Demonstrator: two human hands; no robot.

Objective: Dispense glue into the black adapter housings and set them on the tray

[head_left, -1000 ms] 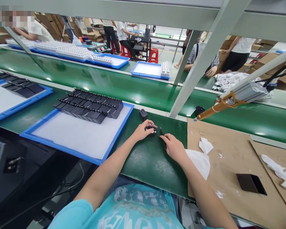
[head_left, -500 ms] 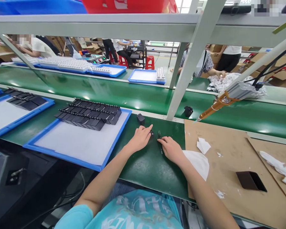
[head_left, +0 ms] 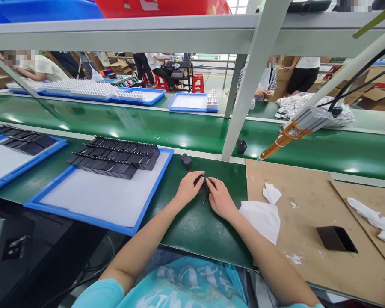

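My left hand (head_left: 188, 188) is closed around a small black part (head_left: 198, 179), mostly hidden by the fingers. Close beside it, my right hand (head_left: 221, 197) grips slim dark tweezers (head_left: 206, 197), mostly covered by the fingers. The fingertips of both hands nearly meet at the black part. Just beyond my left hand, a black box-shaped plug housing (head_left: 186, 161) lies on the green bench (head_left: 192, 226).
At left, a blue tray (head_left: 93, 214) holds rows of black housings (head_left: 115, 156). Brown cardboard (head_left: 301, 209) at right bears white cloths and a dark hollow box (head_left: 336, 238). An orange-handled tool (head_left: 277, 143) hangs above it. Another black housing (head_left: 241, 147) sits on the conveyor (head_left: 179, 134).
My right hand has moved left towards my left hand, turning the tweezers. My left hand has closed more around the black part. The view has shifted slightly.
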